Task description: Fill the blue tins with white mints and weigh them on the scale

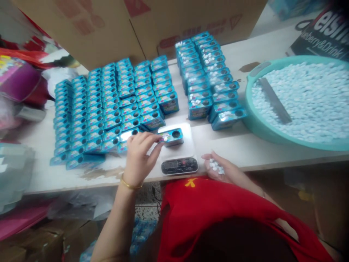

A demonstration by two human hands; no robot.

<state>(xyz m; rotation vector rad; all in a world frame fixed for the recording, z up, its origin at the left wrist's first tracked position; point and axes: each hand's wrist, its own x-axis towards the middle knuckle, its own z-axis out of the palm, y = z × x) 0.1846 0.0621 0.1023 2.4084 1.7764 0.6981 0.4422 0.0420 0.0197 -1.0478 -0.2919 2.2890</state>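
On a small white kitchen scale lies a blue tin with a round dark hole at its right end. A white tablet rests on the tin's top near its left end. My left hand, with a gold bangle at the wrist, pinches that left end between thumb and fingers. Right of the scale, at the table's front edge, my right hand is cupped, palm up, around several white tablets. The scale's black display panel faces me, but its reading is too blurred to make out.
Rows of blue tins stand at left. More tins, many with tablets on top, stand behind the scale. A turquoise basin of tablets, with a grey flat bar inside, is at right. Cardboard boxes line the back.
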